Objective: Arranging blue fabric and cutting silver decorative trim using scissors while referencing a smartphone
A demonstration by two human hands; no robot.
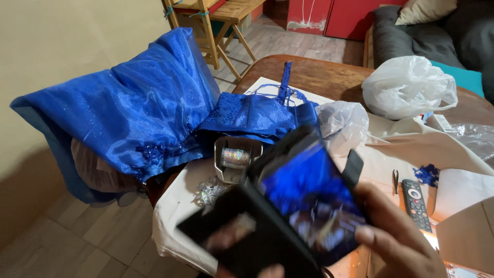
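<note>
The right hand [396, 242] grips a phone in a black folding case [288, 206] at the near edge of the view, thumb laid across the lower right of the lit screen, which shows a blurred blue picture; the case flap hangs open toward the near left. Fingertips of the left hand [247, 270] peek out beneath the case at the bottom edge, but whether they curl round it or only prop it up I cannot tell. The phone is raised above the bench [319, 72], between the camera and the work laid out there. Just beyond it sits a small open box with a spool of glittery silver trim [235, 157], and a loose heap of the same silver trim [208, 191] lies to its left on the white cloth [175, 216]. Farther off, a bright blue satin dress [154, 103] lies with its lace bodice on the bench and its skirt spilling over the left edge. To the right lie a remote control [416, 202], small pliers [395, 181], a scrap of blue lace [426, 174] and crumpled clear plastic bags [406, 85]. The step in hand looks like checking the phone's picture beside the dress, with both hands taken up by the phone.
</note>
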